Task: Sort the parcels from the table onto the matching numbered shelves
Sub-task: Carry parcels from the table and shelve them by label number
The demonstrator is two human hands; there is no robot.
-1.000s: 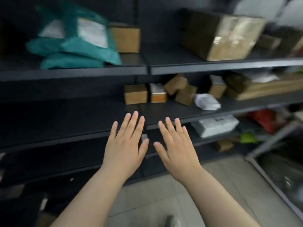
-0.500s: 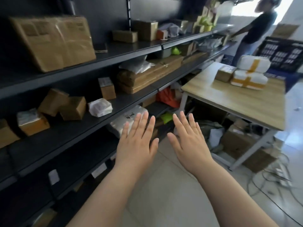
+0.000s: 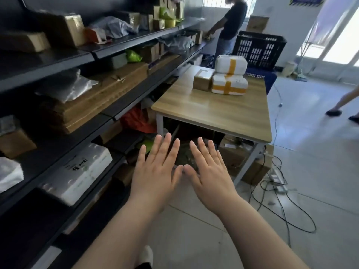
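- The left hand (image 3: 155,171) and the right hand (image 3: 210,177) are held out side by side. The fingers are straight and spread, and they hold nothing.
- The parcels are far past the fingertips, at the far end of the table (image 3: 223,117). A brown box (image 3: 202,80) sits right beside a white parcel (image 3: 229,85) with orange tape. A second white parcel (image 3: 231,64) lies on top of that one.
- Pulling the bottom white parcel out first could make the top one slide off and fall.
- From here the labels are too small to read (and no shelf numbers show either). A guess could put a parcel on the wrong shelf.
- The shelves (image 3: 136,90), to the left of the left fingers, are very full. Pushing one more parcel in could knock a box off the edge.
- Cables (image 3: 281,191) lie on the floor to the right of the right fingers. A foot could catch on them while walking to the table.
- The near table edge stands between the fingers and the parcels, so a hip could bump it.
- Another person (image 3: 231,22) stands beyond the parcels, by the shelves. Two people reaching at once could bump arms.
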